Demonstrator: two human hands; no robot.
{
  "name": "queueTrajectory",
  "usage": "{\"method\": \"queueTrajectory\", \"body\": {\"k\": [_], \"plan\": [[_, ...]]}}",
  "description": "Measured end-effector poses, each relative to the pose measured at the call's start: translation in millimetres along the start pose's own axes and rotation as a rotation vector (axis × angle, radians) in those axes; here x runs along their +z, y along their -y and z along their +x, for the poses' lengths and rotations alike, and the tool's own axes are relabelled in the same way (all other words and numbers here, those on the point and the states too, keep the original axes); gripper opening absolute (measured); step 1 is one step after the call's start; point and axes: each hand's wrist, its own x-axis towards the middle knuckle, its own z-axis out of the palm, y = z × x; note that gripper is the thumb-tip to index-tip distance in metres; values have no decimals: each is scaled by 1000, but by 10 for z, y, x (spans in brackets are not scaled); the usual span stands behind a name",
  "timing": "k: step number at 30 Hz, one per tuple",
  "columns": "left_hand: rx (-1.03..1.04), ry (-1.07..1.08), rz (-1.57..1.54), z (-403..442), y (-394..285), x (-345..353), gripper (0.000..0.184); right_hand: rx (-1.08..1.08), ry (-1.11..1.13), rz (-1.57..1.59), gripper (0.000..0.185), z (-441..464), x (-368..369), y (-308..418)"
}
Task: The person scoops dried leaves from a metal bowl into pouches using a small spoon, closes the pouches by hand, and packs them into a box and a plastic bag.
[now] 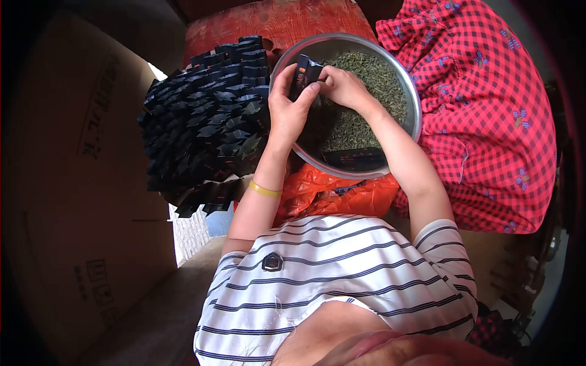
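My left hand is wrapped round a small black packet with orange marks, held upright over the left side of a round metal basin. Beside the packet's top right, my right hand has its fingers pressed together; what they hold, if anything, is hidden. Dried green leaves fill much of the basin. Another dark packet lies at the basin's near edge, inside it. Left of the basin, black packets are stacked in dense overlapping rows.
An orange-red plastic bag lies below the basin. Red checked cloth covers something on the right. A large cardboard box stands on the left. Behind the basin is a red wooden surface.
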Motion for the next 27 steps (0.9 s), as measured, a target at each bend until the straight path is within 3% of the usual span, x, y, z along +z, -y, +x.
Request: {"method": "queueTrajectory", "body": {"k": [4, 10, 14, 17, 21, 27], "plan": [[33, 2, 29, -3, 19, -27, 53, 75, -66, -246, 44, 67, 132, -103], [79, 42, 209, -27, -24, 3, 57, 15, 51, -40, 35, 270, 287, -284], [89, 86, 317, -22, -41, -14, 60, 42, 17, -7, 33, 144, 213, -109], [59, 94, 316, -52, -152, 18, 57, 9, 16, -226, 29, 87, 250, -41], [27, 73, 232, -61, -141, 6, 55, 47, -8, -111, 22, 71, 65, 45], [78, 39, 180, -20, 4, -37, 56, -71, -300, 89, 25, 222, -70, -328]]}}
